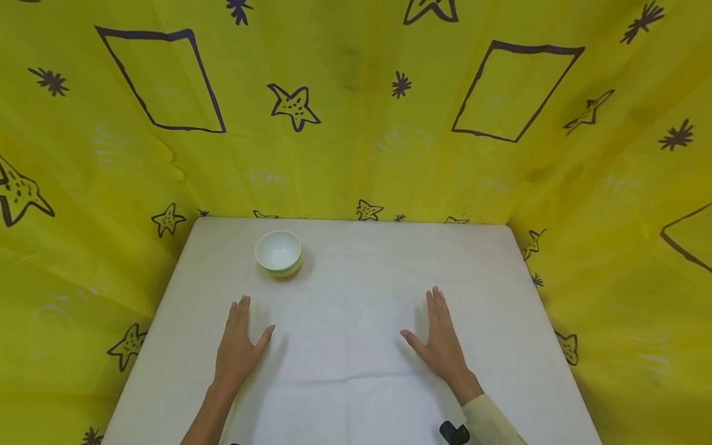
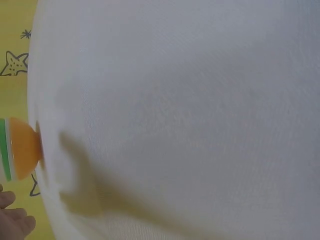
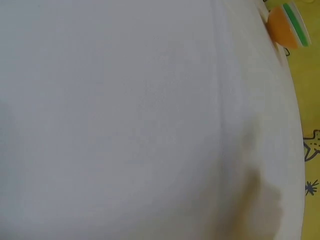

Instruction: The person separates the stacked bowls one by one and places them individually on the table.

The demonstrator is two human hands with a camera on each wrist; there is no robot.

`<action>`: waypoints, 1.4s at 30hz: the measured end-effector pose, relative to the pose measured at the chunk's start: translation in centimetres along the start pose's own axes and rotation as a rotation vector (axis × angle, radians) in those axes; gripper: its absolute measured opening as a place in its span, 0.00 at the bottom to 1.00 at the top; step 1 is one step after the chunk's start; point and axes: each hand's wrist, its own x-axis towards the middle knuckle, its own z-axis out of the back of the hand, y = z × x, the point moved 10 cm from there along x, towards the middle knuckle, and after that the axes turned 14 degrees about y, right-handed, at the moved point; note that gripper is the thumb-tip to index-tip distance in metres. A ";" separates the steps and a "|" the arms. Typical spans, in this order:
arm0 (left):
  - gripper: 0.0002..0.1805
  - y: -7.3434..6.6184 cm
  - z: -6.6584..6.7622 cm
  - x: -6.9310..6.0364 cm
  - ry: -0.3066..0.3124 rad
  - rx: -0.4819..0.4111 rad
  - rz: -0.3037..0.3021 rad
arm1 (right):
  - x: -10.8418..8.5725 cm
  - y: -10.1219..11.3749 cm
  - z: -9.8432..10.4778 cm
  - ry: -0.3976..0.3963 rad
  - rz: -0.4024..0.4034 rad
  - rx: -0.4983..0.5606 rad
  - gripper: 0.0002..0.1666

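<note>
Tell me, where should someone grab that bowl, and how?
Probably by the rim, from the near side with the left hand, which is closer. The bowl stands upright and flares out from a narrow base, so that hand could pinch the rim.

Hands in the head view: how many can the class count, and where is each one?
2: the left hand over the left side of the table, nearer the white-lined bowl; the right hand over the right side.
</note>
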 end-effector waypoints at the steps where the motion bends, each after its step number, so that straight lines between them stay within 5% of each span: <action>1: 0.49 0.3 -0.1 0.0 0.010 -0.025 0.023 | 0.2 0.3 -0.2 0.005 0.003 0.012 0.67; 7: 0.48 1.3 -0.6 0.3 0.044 -0.108 0.112 | 1.2 1.8 -1.5 0.046 0.010 0.065 0.68; 31: 0.45 2.2 -2.5 2.7 0.092 -0.264 0.199 | 4.4 6.5 -4.7 0.119 0.059 0.183 0.66; 42: 0.45 3.1 -2.4 3.5 0.014 -0.319 0.240 | 6.0 7.8 -5.1 0.116 0.095 0.197 0.66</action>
